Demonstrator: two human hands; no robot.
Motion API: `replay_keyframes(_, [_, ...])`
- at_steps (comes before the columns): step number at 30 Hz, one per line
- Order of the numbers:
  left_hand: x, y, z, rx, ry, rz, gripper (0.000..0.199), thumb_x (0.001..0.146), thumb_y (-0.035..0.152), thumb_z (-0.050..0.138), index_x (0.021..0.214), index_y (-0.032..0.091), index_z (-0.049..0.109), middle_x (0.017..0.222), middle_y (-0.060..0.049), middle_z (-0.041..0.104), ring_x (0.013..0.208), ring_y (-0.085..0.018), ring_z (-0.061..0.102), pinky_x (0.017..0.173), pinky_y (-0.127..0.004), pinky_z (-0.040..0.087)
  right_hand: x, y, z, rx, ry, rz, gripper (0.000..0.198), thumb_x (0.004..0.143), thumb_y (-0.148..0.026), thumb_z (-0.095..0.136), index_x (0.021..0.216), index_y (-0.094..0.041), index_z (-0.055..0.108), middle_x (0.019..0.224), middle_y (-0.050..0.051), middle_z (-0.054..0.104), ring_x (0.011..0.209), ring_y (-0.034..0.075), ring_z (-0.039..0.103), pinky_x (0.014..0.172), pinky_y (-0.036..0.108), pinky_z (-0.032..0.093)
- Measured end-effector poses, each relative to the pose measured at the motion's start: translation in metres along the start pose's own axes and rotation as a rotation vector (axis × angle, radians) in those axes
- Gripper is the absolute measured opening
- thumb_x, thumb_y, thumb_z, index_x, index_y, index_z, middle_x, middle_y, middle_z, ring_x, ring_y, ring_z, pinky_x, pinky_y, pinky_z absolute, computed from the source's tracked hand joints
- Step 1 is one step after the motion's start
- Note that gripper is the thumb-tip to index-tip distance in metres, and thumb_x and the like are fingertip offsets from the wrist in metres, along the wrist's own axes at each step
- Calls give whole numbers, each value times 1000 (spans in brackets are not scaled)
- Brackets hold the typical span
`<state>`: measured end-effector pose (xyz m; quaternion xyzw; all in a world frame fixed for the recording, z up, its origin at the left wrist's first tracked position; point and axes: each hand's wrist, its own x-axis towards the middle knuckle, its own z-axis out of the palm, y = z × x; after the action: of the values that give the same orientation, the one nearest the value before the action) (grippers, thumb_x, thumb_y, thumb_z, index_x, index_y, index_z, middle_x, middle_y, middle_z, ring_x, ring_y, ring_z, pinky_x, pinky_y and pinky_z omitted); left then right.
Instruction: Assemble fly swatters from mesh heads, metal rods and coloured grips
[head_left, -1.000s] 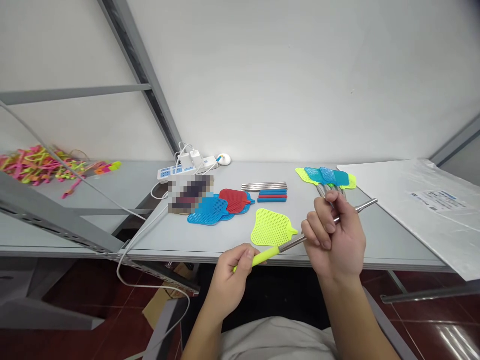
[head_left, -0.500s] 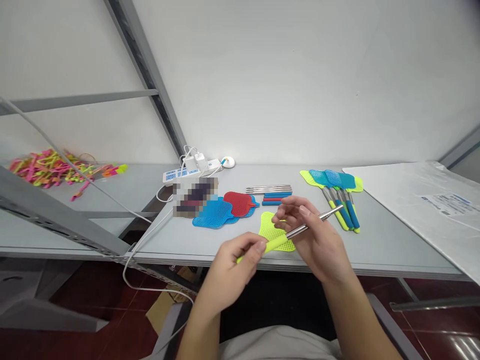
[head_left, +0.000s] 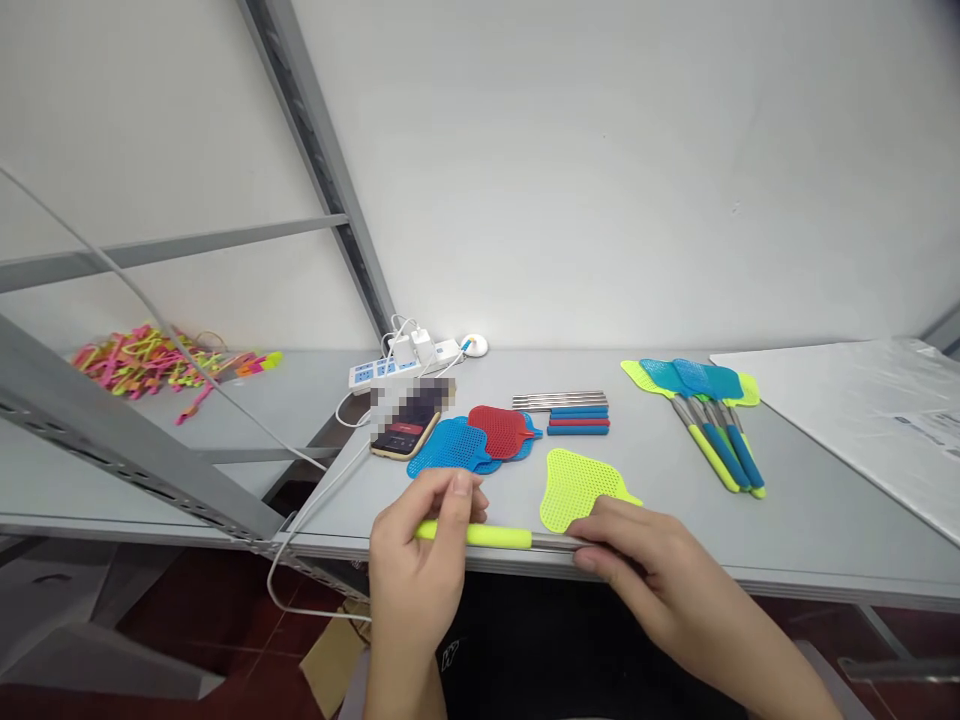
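Observation:
My left hand [head_left: 420,575] is closed around a yellow-green fly swatter handle [head_left: 499,537] held level at the shelf's front edge. A metal rod [head_left: 551,542] extends from the handle, and my right hand [head_left: 664,570] grips its far part, hiding the tip. Just beyond my right fingers lies a loose yellow-green swatter head [head_left: 581,488] with a perforated face. Blue swatter heads [head_left: 448,447] and a red swatter head [head_left: 501,432] overlap farther left. Behind them are several metal rods [head_left: 559,400] and a few blue and red handles [head_left: 579,422].
Finished fly swatters [head_left: 720,445] lie fanned at the right, beside a white wrapped sheet [head_left: 840,410]. A phone [head_left: 405,430], a power strip [head_left: 386,370] and a white cable [head_left: 300,510] occupy the left. Past the metal post sits a colourful pile [head_left: 150,365].
The handle and rod have swung from slanted to level. My right hand, formerly loosely open around the rod, now closes on it lower and farther right. The camera view has shifted.

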<state>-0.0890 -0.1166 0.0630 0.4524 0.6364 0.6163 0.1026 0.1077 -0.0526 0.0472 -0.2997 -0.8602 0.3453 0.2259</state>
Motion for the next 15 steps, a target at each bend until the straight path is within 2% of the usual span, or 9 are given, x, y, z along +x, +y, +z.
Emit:
replay_keyframes(2, [-3, 1, 0, 4, 16, -14, 30, 90, 34, 53, 67, 18, 64, 58, 0, 60, 57, -14, 56, 57, -24, 45, 3, -4, 6, -66, 2, -33, 21, 99, -25, 43, 103, -25, 64, 89, 2, 63, 81, 17, 59, 70, 30, 43])
replay_keyframes(5, [-5, 0, 0, -30, -36, -71, 35, 90, 37, 52, 62, 18, 63, 53, 0, 57, 50, -13, 55, 52, -24, 44, 7, -7, 14, -128, 22, -90, 23, 99, -20, 40, 101, -23, 63, 85, 3, 61, 75, 17, 57, 64, 29, 41])
replay_keyframes(10, [-5, -9, 5, -91, -98, -135, 39, 93, 42, 51, 65, 17, 64, 51, 3, 53, 35, -8, 43, 41, -22, 36, 12, -7, 26, -100, 46, -150, 24, 99, -18, 38, 96, -21, 62, 80, 3, 58, 71, 16, 56, 60, 28, 39])
replay_keyframes(12, [-2, -17, 4, -71, -140, -118, 40, 93, 44, 50, 69, 17, 66, 53, 2, 55, 38, -8, 43, 42, -22, 35, 13, -4, 27, -105, 71, -161, 24, 99, -19, 39, 98, -21, 63, 82, 3, 59, 71, 16, 56, 60, 28, 39])
replay_keyframes(15, [4, -27, -3, 38, -292, -39, 39, 94, 43, 51, 71, 18, 70, 59, 0, 59, 51, -11, 50, 51, -23, 39, 17, 3, 20, -138, 87, -177, 23, 100, -22, 41, 104, -23, 64, 84, 3, 61, 71, 15, 57, 61, 28, 40])
